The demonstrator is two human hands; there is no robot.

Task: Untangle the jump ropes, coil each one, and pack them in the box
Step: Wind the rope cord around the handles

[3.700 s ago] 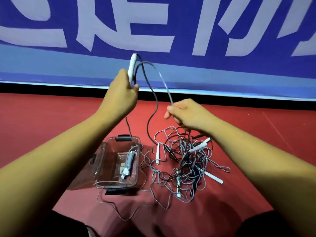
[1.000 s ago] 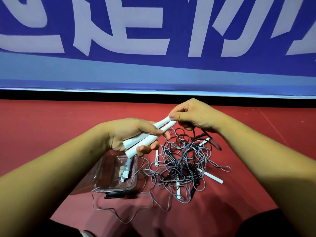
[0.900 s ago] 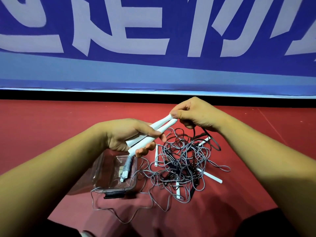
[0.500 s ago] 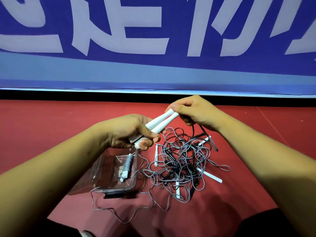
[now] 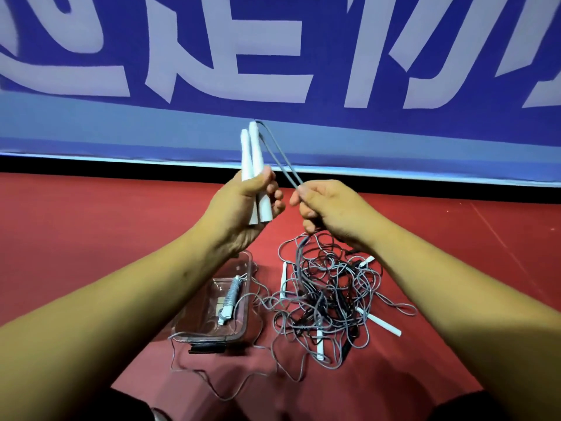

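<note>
My left hand [image 5: 243, 208] grips two white jump-rope handles [image 5: 253, 159] side by side, held upright. Grey cord [image 5: 280, 164] runs from the handle tops down into my right hand [image 5: 329, 209], which pinches it. Below lies a tangled pile of grey and black ropes [image 5: 329, 302] with several white handles on the red floor. A clear plastic box [image 5: 243, 332] sits left of the pile, holding one coiled grey rope [image 5: 230, 296].
A blue banner with white lettering [image 5: 273, 56] stands along the far edge of the red floor [image 5: 91, 232]. A loose grey cord [image 5: 212, 378] trails in front of the box. My knees [image 5: 455, 408] are at the bottom edge.
My left hand has swung the two handles from pointing right to upright and lifted them. My right hand has let go of the handle tips and now pinches the cord lower down.
</note>
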